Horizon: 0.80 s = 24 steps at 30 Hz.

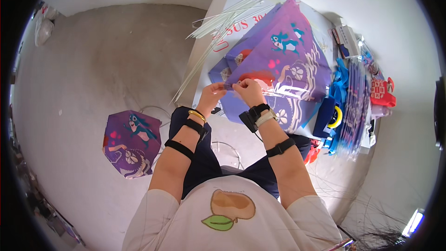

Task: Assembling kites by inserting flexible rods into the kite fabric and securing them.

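A large purple printed sheet [297, 60], with blue cartoon animals, pink hearts and white flower shapes, lies in front of me over more purple printed sheets [232, 107]. Its left corner sits between my two hands. My left hand [212, 96] pinches the edge there, thumb against fingers. Close beside it, my right hand [250, 91] is closed on the same edge, a little to the right. Fine detail at the fingertips is too small to make out.
Thin pale rods [223, 28] lie across a white board [200, 72] that carries the sheets. On the right are blue ribbons [341, 76], a yellow ring [335, 117], stacked purple packets [355, 107], a box [346, 42] and a red item [383, 93]. Another printed piece [132, 144] lies on the floor at left.
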{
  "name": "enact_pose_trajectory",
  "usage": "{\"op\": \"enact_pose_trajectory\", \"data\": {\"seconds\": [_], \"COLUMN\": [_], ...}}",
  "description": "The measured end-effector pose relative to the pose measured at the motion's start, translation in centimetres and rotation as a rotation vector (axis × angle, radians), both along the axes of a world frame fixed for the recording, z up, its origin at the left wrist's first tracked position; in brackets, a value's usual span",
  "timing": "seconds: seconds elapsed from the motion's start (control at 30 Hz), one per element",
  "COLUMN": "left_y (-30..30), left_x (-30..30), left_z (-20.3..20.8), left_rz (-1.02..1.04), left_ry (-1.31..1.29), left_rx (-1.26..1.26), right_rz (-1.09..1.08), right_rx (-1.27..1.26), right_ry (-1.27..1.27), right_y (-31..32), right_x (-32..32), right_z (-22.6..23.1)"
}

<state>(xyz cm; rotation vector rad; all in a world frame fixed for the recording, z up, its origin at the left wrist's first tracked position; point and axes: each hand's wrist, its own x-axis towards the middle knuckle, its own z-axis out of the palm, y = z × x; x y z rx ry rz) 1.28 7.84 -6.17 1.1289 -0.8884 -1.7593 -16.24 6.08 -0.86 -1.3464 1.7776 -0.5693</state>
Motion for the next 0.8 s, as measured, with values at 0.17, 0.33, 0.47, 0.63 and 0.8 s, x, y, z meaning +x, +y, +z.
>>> {"op": "enact_pose_trajectory", "data": {"seconds": [0.17, 0.33, 0.47, 0.63, 0.8], "left_y": [-0.3, 0.0, -0.5, -0.2, 0.8], "left_x": [-0.8, -0.3, -0.1, -0.9, -2.6], "left_z": [1.5, 1.5, 2.0, 4.3, 7.4], "left_rz": [0.025, 0.049, -0.01, -0.07, -0.083], "left_ry": [-0.086, -0.144, -0.252, -0.412, -0.54], "left_rx": [0.023, 0.016, 0.105, -0.116, -0.393], "right_rz": [-0.001, 0.085, 0.134, 0.181, 0.18], "right_rx": [-0.039, 0.011, 0.032, 0.118, -0.035], "right_ry": [0.0, 0.036, -0.068, -0.215, -0.269], "right_y": [0.2, 0.1, -0.2, 0.2, 2.1], "right_x": [-0.4, -0.5, -2.5, -4.4, -6.0], "right_z": [-0.5, 0.2, 0.2, 2.0, 4.2]}}
